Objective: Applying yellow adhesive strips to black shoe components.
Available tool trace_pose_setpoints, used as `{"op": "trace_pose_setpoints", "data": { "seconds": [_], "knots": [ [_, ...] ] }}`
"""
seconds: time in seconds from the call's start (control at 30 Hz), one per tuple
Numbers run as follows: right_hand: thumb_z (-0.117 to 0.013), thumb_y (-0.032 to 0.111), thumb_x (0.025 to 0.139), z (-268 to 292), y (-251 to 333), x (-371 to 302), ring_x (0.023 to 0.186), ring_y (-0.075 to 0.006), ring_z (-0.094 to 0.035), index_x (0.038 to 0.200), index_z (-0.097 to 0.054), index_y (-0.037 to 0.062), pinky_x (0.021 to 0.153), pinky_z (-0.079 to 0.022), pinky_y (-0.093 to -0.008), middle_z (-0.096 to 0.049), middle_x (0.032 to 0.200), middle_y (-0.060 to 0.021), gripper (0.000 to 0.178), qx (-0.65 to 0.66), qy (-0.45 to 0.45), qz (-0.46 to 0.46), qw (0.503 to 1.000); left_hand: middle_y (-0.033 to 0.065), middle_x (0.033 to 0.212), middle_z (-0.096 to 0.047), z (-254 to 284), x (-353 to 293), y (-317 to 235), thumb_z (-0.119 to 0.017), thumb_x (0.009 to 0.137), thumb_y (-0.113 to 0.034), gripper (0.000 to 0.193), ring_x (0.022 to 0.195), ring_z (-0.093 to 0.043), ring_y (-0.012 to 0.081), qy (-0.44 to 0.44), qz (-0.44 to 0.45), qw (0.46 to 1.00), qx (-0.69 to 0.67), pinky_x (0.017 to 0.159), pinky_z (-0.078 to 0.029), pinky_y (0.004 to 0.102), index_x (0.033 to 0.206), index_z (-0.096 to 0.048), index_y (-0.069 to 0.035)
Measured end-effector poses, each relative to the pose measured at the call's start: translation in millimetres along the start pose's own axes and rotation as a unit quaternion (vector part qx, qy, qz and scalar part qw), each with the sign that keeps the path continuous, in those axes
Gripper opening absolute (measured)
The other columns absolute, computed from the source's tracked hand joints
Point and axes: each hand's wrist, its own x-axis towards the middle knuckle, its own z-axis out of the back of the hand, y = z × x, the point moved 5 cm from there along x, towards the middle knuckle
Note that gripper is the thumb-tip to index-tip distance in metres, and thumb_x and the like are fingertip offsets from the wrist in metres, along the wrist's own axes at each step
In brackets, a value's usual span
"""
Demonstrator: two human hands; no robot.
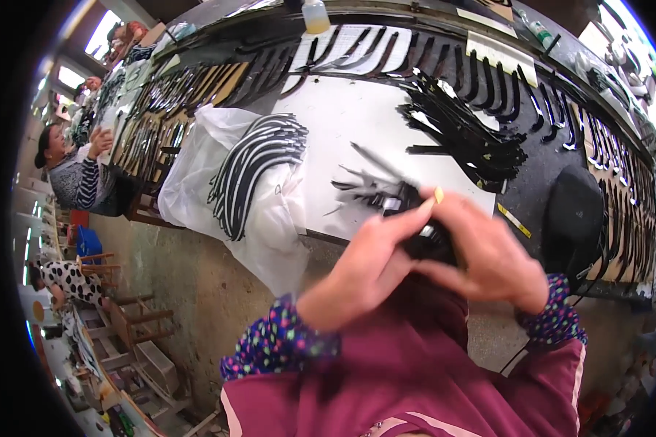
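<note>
Both hands meet in front of my body, around a bundle of black strips [375,186] that is smeared by motion; its loose ends fan out away from me. My left hand [375,266] closes on it from the left, and my right hand [485,251] curls round the other side. A small yellow piece [438,195] shows at the fingertips; whether it is held or worn on a finger I cannot tell. Beneath lies a white board [342,113]. To its left, a stack of curved black-and-white strips [259,171] rests on white plastic sheeting [189,178]. A loose black pile [466,135] lies to the right.
Rows of curved dark strips [492,87] line the far side of the table. A bottle of yellowish liquid [315,16] stands at the back. A black rounded object [572,218] and a yellow strip [514,220] lie right. Another person [80,171] sits at the left; wooden stools [138,320] stand below.
</note>
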Motion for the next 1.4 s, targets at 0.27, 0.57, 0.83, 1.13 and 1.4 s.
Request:
{"op": "trace_pose_setpoints", "data": {
  "seconds": [0.27,0.57,0.83,1.13,1.4],
  "knots": [
    [-0.083,0.014,0.073,91.2,-87.3,39.4,0.131,-0.0408,-0.052,0.134,-0.051,0.0009,0.108,-0.042,-0.0464,-0.052,0.145,-0.0232,0.07,-0.276,-0.054,0.037,0.959,0.0103,0.114,-0.07,-51.4,176.2,-10.8,-0.051,0.105,-0.023,0.027,0.104,-0.069,0.0234,0.179,-0.038,0.968,-0.173,0.09,-0.057,0.0416,0.122,-0.062,-0.005],
    [-0.075,0.026,0.082,44.5,-173.6,-18.8,0.134,-0.0407,-0.049,0.137,-0.048,-0.0002,0.112,-0.035,-0.0486,-0.045,0.151,-0.0244,0.067,-0.289,0.06,-0.011,0.955,0.0044,0.118,-0.068,-14.1,219.3,110.7,-0.051,0.099,-0.025,0.029,0.112,-0.061,0.0193,-0.039,0.08,0.974,-0.207,0.096,-0.043,0.0374,0.122,-0.062,-0.012],
    [-0.075,0.032,0.081,40.4,-162.4,-4.6,0.13,-0.0406,-0.051,0.134,-0.051,-0.0002,0.107,-0.039,-0.0485,-0.053,0.14,-0.023,0.066,-0.308,0.083,-0.027,0.947,0.01,0.091,-0.066,15.6,180.3,100.3,-0.06,0.094,-0.014,0.013,0.086,-0.063,0.0226,-0.032,0.045,0.984,-0.167,0.076,-0.052,0.0314,0.1,-0.067,-0.004],
    [-0.067,0.02,0.076,54.8,-128.7,-31.4,0.13,-0.0234,-0.054,0.121,-0.059,0.0046,0.096,-0.04,-0.0469,-0.056,0.139,-0.0155,0.048,-0.351,0.019,-0.066,0.934,0.0089,0.122,-0.067,26.4,208.8,82.8,-0.052,0.105,-0.023,0.028,0.115,-0.06,0.0228,0.006,0.2,0.972,-0.12,0.097,-0.046,0.0368,0.123,-0.062,-0.005],
    [-0.062,0.02,0.086,18.8,-154.6,-44.1,0.129,-0.0227,-0.055,0.123,-0.06,0.0025,0.098,-0.039,-0.0486,-0.06,0.137,-0.0132,0.041,-0.365,0.031,-0.104,0.925,0.022,0.142,-0.053,22.7,174.3,65.0,-0.049,0.106,-0.021,0.036,0.13,-0.053,0.0315,0.004,0.287,0.953,-0.093,0.112,-0.044,0.0452,0.133,-0.053,0.003]
  ]
}}
